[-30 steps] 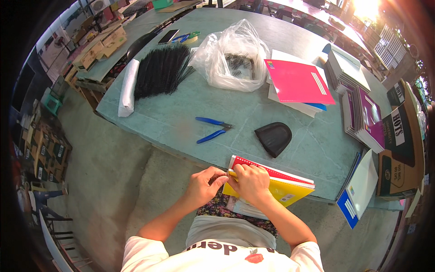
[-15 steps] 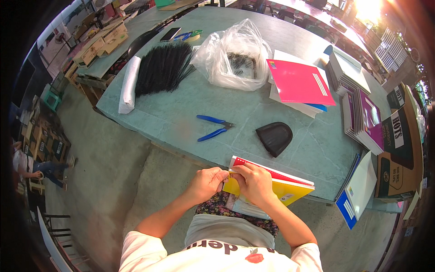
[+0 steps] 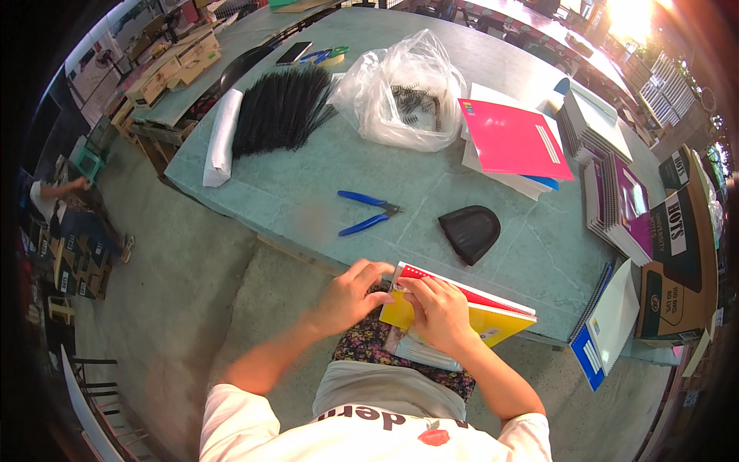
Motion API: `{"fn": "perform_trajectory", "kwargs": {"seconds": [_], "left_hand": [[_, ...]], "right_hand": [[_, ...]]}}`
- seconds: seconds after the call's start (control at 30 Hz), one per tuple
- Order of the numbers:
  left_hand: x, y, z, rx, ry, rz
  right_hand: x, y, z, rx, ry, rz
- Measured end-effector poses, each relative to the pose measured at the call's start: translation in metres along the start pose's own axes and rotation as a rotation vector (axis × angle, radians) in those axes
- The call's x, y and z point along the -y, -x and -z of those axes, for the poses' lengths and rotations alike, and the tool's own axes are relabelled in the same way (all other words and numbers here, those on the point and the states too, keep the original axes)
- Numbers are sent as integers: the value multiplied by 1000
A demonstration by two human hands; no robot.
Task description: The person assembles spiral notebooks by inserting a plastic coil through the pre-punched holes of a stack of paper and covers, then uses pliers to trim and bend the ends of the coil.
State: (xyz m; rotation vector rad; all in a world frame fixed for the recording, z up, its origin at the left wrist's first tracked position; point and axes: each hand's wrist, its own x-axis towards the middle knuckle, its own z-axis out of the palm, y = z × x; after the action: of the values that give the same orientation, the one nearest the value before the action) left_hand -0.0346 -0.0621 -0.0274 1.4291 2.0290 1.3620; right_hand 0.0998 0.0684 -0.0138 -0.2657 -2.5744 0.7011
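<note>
Yellow shows along the lower side of a red-and-yellow notebook (image 3: 504,325), held at the near edge of the table (image 3: 292,212). The left hand (image 3: 350,296), a moment ago pinched at the notebook's left corner, has loosened: thumb and forefinger stand apart beside it, with nothing visible between them. The right hand (image 3: 440,309) keeps its bent fingers closed on the notebook, so it probably does the steadying alone while the fine work pauses. Blue-handled cutters (image 3: 390,208) lie spread near that edge, left of a black rounded object (image 3: 469,234). Black coils (image 3: 281,112) and a white roll (image 3: 222,138) lie by the left edge, a cardboard box (image 3: 677,269) by the right. Past the left edge, a person (image 3: 77,225) is near stacked boxes (image 3: 81,266).
</note>
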Motion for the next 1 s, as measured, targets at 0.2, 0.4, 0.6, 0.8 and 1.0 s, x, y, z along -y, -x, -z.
{"fn": "perform_trajectory", "kwargs": {"seconds": [0.2,0.4,0.6,0.8,1.0], "left_hand": [[-1,-17,36,240,-83,-17],[13,-15,48,361,-29,86],[11,-20,43,491,22,297],[-4,-69,49,559,143,121],[15,-179,-24,377,-335,-182]], "right_hand": [[4,-4,-2,100,83,-76],[1,0,-8,1,-3,-93],[-4,0,-11,-88,-63,-87],[-2,-1,-6,73,26,-125],[3,-3,-1,-93,-48,-81]]}}
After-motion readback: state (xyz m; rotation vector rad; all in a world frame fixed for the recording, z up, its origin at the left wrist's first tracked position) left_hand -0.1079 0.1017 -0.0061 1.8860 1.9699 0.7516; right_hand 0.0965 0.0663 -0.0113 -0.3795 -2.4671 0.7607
